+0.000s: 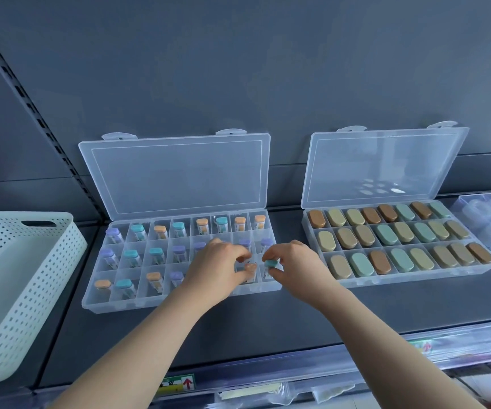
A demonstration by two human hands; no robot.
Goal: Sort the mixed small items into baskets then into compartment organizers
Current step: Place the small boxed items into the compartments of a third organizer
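Both hands work over the near right corner of the left compartment organizer [114, 302], whose lid stands open on the grey shelf [267, 320]. The right hand [297, 267] pinches a teal-capped vial [270, 263] between thumb and fingertips above the corner compartment. The left hand [216, 268] curls its fingers over the neighbouring compartment; whether it holds anything cannot be told. A white perforated basket [16, 290] sits far left, and an organizer of oval cases [397, 280] sits right.

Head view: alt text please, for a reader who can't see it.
A person's right hand pinches a teal-capped vial over the front-right compartments of an open clear organizer of capped vials, the left hand beside it. A second organizer holds oval cases; a white basket stands left.
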